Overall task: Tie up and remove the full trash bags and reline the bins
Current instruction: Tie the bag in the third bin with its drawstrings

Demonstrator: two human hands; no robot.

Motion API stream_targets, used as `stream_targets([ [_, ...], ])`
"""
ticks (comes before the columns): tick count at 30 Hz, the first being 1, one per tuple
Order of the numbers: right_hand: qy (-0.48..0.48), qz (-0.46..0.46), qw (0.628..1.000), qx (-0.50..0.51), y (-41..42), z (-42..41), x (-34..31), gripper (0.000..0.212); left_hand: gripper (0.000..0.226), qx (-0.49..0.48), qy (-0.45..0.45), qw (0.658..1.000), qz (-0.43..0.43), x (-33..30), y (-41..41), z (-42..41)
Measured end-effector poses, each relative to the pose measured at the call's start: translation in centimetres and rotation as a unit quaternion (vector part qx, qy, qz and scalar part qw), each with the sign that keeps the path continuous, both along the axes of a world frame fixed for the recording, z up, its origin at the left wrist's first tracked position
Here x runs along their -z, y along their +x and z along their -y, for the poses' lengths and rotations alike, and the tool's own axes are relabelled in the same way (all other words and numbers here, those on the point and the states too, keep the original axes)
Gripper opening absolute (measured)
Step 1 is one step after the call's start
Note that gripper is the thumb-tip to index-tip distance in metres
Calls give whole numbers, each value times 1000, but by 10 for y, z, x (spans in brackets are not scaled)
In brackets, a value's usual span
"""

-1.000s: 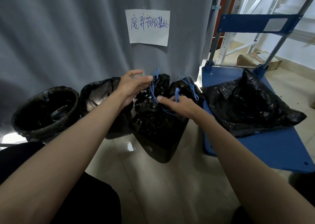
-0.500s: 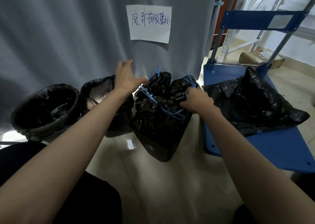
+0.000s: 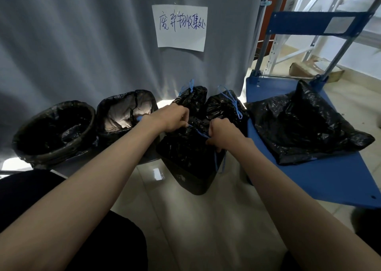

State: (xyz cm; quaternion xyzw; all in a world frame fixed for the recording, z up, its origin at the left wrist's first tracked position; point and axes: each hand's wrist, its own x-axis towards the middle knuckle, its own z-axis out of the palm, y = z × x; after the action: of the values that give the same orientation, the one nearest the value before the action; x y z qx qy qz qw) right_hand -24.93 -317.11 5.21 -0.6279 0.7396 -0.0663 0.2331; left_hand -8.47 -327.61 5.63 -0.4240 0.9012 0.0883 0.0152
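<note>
Both hands' grip pinches blue drawstring [image 3: 201, 134] under handwritten sign [image 3: 181, 27] "废弃物收集处".

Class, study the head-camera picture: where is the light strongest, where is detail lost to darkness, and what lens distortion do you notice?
Head view: brightest beyond the blue cart; glare on the floor tiles; the round lined bin is nearly featureless black; wide-angle stretch enlarges the forearms and bends the cart's handle posts.
</note>
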Motion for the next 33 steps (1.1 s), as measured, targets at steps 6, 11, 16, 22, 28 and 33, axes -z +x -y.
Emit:
stream_targets([
  [6, -17, 9, 999, 30, -8, 13, -10, 25, 25, -28, 42, 996, -69, -8, -6, 2],
  [11, 2, 7, 999, 33, -9, 12, -7, 37, 43, -54, 60, 994, -74, -12, -9, -11],
  [16, 1, 36, 999, 8, -9, 6, -10, 21, 38, -89, 9, 992, -84, 2, -14, -25],
  [22, -38, 80, 996, -26, -11, -3, -16, 30, 27, -136, 28, 981, -132, 12, -21, -34],
  [28, -44, 165, 985, -21, -18, -7, -10, 30, 5, -108, 12, 985, -137, 12, -30, -42],
  [33, 36, 195, 979, -42, -24, -8, -13, 28, 16, -113, -36, 987, -109, 19, -25, -44],
])
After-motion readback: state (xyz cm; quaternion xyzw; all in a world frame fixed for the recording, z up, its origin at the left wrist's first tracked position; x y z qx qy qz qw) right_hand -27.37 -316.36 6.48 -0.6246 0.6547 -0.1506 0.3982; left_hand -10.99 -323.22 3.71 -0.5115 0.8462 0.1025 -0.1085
